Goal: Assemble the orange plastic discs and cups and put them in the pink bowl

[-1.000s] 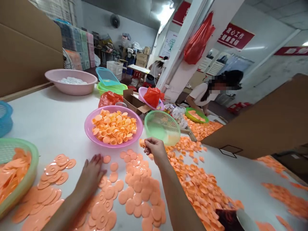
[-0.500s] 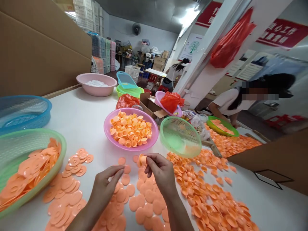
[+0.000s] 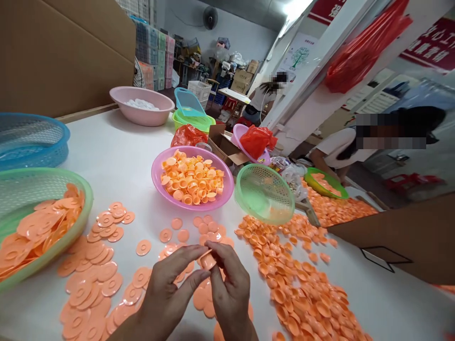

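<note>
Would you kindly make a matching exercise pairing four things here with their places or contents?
1. Bright pink round plastic basin
2. Pale pink round plastic basin
3. Blue rounded perforated plastic basket
4. Small cup-shaped orange plastic piece

A. Holds white pieces
B. Between left hand and right hand
C. At the picture's left edge
D. Heaped with orange cup-shaped pieces

Pairs: 1-D, 2-A, 3-C, 4-B

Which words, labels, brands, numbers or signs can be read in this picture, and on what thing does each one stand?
"心工": right red banner; its other characters are cut off or blurred.
Upper red banner: white characters, cut off and blurred.
Tree poster: lettering too small to read.
Wall sheets: too blurred to read.
Held orange piece, orange discs: no writing visible.
No brand or number can be read.
</note>
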A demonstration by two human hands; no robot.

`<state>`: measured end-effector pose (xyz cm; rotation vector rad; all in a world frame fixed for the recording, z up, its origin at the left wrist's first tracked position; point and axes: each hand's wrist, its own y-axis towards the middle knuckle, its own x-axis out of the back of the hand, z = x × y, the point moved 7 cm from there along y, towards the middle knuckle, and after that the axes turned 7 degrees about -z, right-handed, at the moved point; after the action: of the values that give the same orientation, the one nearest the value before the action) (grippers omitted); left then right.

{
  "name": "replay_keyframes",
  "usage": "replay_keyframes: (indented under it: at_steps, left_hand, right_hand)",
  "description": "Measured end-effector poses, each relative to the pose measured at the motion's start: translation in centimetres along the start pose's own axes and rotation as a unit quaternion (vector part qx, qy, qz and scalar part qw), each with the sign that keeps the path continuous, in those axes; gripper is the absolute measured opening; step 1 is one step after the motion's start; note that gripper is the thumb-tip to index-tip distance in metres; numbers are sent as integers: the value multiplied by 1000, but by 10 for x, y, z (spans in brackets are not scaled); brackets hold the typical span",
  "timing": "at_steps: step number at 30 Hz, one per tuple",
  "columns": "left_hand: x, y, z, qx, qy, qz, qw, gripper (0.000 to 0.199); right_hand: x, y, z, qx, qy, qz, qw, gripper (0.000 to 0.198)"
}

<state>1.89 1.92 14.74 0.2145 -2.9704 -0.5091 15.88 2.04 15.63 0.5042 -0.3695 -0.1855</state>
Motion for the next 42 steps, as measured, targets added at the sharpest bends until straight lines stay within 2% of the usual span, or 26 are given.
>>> replay_keyframes:
  at_steps: [5,10,12,15,17,20,23,25,26,28,31,35,38,42]
  left_hand:
    - [-4,-3,-2,34,-36,4,999,16]
    - [-2,-9,-2,18,4,-13,1000,14]
    - [-4,-11,3,18,13,-13,1000,14]
    - [-9,-10,23,63,14,21,998,21]
    - [-5,-6,41,104,16,24,994,34]
    - [21,5,73,156,42,-29,986,53]
    - [61,11,110,198,142,-79,967,43]
    - [82,13,129,195,225,-72,952,37]
    - [88,14,136,179,261,-57,947,35]
    - [90,17,144,131,315,-11,940,34]
    - [77,24,152,62,367,49,927,36]
    - [62,35,166,43,428,78,899,35]
    - [63,36,175,38,421,77,903,32]
    - [76,28,179,61,386,43,919,38]
  right_hand:
    - [0,-10,-5,-59,34,-10,998,27]
    - [-3,-21,-11,-121,57,-9,991,24]
    - [-5,-26,-16,-142,58,-6,988,23]
    - [-13,-22,-30,-176,44,5,983,19]
    - [-23,0,-44,-203,46,18,978,15]
    - [-34,66,-66,-214,67,9,974,16]
    - [-26,136,-91,-220,55,-45,973,43]
    - [-10,159,-104,-196,52,-75,976,56]
    - [1,160,-111,-188,48,-85,977,57]
    - [29,140,-127,-201,18,-89,975,48]
    - [81,83,-153,-270,-71,-80,957,36]
    - [147,20,-167,-304,-181,-112,929,25]
    - [170,-1,-168,-302,-246,-120,913,19]
    - [172,-14,-167,-282,-295,-109,906,16]
